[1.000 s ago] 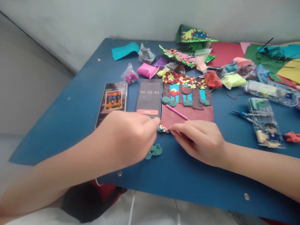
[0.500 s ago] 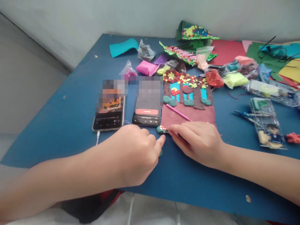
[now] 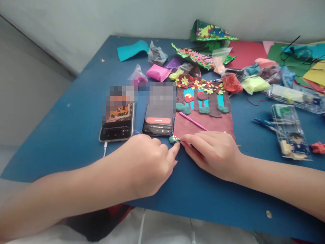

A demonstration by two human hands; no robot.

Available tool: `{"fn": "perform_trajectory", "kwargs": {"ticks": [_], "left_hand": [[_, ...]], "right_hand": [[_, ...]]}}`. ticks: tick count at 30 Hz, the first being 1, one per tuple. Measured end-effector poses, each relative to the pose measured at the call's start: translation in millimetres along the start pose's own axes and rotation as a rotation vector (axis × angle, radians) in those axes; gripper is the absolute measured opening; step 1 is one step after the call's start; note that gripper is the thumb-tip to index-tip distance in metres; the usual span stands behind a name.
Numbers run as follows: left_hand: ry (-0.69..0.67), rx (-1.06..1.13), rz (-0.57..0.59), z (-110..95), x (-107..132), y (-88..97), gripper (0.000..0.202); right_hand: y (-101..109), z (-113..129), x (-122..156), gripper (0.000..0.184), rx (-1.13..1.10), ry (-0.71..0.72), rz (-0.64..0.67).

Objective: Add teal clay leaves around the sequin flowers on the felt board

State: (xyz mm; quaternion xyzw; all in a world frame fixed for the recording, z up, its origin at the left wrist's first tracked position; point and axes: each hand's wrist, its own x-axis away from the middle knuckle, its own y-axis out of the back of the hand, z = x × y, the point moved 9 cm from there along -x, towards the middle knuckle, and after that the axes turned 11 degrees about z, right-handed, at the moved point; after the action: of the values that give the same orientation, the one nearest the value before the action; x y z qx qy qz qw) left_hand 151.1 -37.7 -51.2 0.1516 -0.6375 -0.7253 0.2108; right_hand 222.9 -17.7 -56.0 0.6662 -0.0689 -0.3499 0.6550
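Observation:
A clay picture (image 3: 203,121) lies on the table, with brown trunks, blue gaps and red and yellow blossoms. At its lower left corner sits a small green clay mound (image 3: 173,139) with white and red dots. My right hand (image 3: 212,149) rests over the picture's lower edge, its fingertips pinched together beside the mound; anything between them is hidden. My left hand (image 3: 152,166) stretches its index finger to the mound's lower edge while the other fingers curl under, their contents out of sight. A pink stick tool (image 3: 193,121) lies across the picture, one end behind my right hand.
Two phones, one (image 3: 118,125) on a cable and one (image 3: 158,117) against the picture, lie to the left. Bagged clay packs (image 3: 158,72) and decorated green pieces (image 3: 200,59) sit behind. A clear case (image 3: 290,135) and a blue-handled tool (image 3: 265,123) are at right.
My left index fingertip has moved slightly up to the mound's edge. A green bit visible beneath my left hand is now covered. My right hand stays nearly in place.

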Motion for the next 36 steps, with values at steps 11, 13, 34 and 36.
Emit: {"fn": "perform_trajectory", "kwargs": {"ticks": [11,13,34,36], "left_hand": [[-0.015,0.017,-0.019,-1.1,1.1,2.8,0.031],[-0.011,0.017,-0.013,-1.7,1.9,1.4,0.031],[-0.029,-0.013,-0.020,-3.8,2.4,4.1,0.030],[-0.019,-0.021,-0.002,-2.4,2.1,2.6,0.031]], "right_hand": [[-1.0,0.7,1.1,0.021,-0.006,0.012,0.009],[-1.3,0.9,1.2,0.022,-0.007,0.020,0.016],[-0.9,-3.4,2.5,0.023,-0.027,-0.005,0.021],[-0.6,-3.4,2.9,0.022,-0.031,-0.004,0.020]]}}
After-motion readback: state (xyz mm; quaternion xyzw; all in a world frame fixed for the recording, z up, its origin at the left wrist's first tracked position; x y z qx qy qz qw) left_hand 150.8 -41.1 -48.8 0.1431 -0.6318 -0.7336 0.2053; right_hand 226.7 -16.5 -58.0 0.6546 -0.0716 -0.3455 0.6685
